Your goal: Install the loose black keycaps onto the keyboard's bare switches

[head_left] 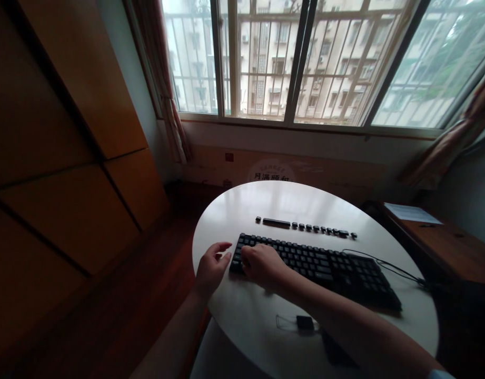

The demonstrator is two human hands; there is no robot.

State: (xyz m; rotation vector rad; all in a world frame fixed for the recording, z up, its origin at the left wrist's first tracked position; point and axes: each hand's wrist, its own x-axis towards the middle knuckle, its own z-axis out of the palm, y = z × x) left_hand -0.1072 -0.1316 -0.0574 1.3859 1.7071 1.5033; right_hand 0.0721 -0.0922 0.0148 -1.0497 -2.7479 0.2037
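Observation:
A black keyboard (317, 261) lies on the round white table. My right hand (265, 264) is closed over the keyboard's left end, fingers bent down at the keys; what they grip, if anything, is hidden. Just left of the keyboard's edge, my left hand (213, 267) is held with thumb and fingers apart and nothing between them. Behind the keyboard runs a row of loose black keycaps (315, 228), with a long space bar (276, 223) towards its left.
In front of the keyboard lies a small black piece with wire loops (305, 322), beside a dark flat object (337, 349) partly under my right forearm. A cable (400, 271) crosses the white table (242, 205) at right. A wooden desk (435, 239) holds a paper sheet (412, 213).

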